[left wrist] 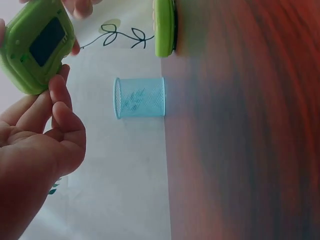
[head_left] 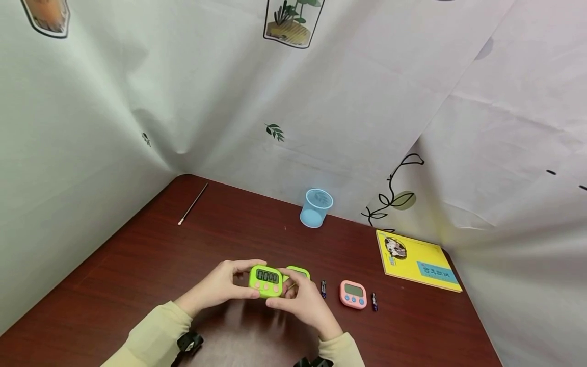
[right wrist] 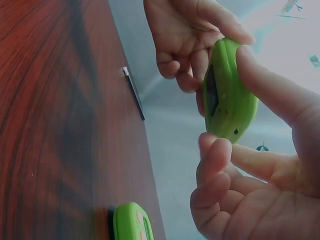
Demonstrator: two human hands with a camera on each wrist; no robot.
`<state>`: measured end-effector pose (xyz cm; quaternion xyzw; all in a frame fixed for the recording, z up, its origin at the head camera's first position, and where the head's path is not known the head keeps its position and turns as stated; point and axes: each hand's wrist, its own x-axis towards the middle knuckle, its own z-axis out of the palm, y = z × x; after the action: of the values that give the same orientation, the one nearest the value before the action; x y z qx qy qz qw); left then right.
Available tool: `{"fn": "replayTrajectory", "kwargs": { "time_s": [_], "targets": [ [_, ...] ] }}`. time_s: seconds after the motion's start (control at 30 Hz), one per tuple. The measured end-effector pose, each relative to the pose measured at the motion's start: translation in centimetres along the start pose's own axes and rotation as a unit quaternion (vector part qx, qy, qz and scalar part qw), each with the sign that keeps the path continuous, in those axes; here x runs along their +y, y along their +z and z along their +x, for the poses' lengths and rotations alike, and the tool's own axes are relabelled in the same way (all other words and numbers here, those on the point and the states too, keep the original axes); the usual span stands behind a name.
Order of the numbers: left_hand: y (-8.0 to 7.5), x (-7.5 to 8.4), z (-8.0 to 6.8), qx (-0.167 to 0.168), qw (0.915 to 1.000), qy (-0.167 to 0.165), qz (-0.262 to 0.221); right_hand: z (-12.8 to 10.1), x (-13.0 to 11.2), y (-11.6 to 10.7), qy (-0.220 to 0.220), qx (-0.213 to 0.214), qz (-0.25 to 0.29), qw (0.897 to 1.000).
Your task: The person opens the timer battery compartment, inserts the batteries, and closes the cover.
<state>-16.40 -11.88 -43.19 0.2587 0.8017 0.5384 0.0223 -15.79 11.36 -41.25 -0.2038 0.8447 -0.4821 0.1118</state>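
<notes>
A green digital timer (head_left: 267, 281) is lifted off the table between both hands, its display reading 00:00. My left hand (head_left: 219, 286) pinches one side of it, thumb below and index finger above. The right hand (head_left: 306, 306) grips the opposite side by its edges. From the left wrist view, the back of the timer (left wrist: 37, 47) shows a dark rectangular area. A second green timer (head_left: 300, 271) sits on the table behind my right hand, partly hidden by it; the right wrist view shows this other timer (right wrist: 132, 222) too.
Right of the hands lie a small battery (head_left: 323, 289), a pink timer (head_left: 353, 294) and another battery (head_left: 374, 302). A yellow book (head_left: 417, 260) is at the far right. Against the back curtain stands a blue mesh cup (head_left: 315, 209). Back left is a thin white-tipped rod (head_left: 192, 205).
</notes>
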Motion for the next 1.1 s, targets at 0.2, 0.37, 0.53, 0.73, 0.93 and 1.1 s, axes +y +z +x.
{"fn": "replayTrajectory", "kwargs": {
  "time_s": [0.2, 0.37, 0.53, 0.73, 0.93, 1.1],
  "targets": [
    [-0.4, 0.1, -0.1, -0.009, 0.9995, 0.0, 0.029, 0.1, -0.1, -0.1, -0.001, 0.017, 0.003, 1.0],
    [-0.3, 0.1, -0.1, -0.001, 0.9978, 0.003, 0.066, 0.3, -0.2, 0.0, -0.001, 0.028, -0.01, 1.0],
    [-0.3, -0.1, -0.1, 0.018, 0.9913, 0.011, 0.13, 0.7, -0.1, 0.1, -0.001, 0.044, -0.013, 0.999],
    [-0.6, -0.5, 0.0, 0.029, 0.9859, 0.007, 0.165, 1.3, 0.3, 0.8, 0.002, 0.05, -0.005, 0.999],
    [-0.7, -0.9, 0.1, 0.032, 0.9842, -0.014, 0.173, 2.1, 1.0, 1.5, 0.002, 0.061, -0.015, 0.998],
    [-0.4, -1.3, 0.3, 0.042, 0.9762, -0.046, 0.208, 2.6, 1.5, 2.2, 0.007, 0.067, -0.036, 0.997]
  ]
}}
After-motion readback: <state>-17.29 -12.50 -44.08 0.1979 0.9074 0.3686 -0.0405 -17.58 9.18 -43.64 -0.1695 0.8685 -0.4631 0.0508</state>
